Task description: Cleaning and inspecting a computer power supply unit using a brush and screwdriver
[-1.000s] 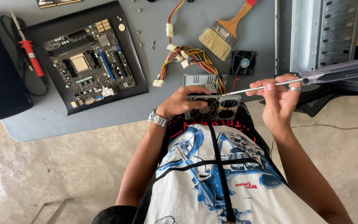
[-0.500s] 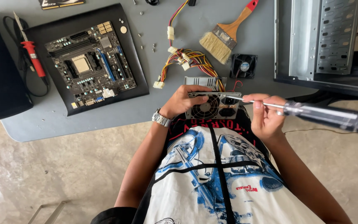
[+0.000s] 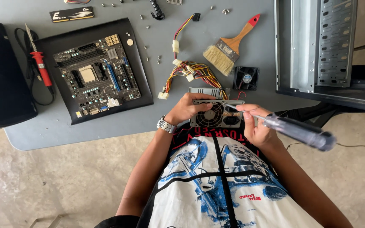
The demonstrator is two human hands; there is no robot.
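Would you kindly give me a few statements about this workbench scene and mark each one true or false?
1. The left hand grips the power supply at the table's edge. True.
2. The right hand holds the paintbrush. False: it holds a screwdriver; the paintbrush lies on the table, apart from both hands.
3. The motherboard rests on a black mat. True.
4. The small black fan sits inside the computer case. False: it lies on the table beside the case.
5. A soldering iron with a red handle lies left of the motherboard. True.
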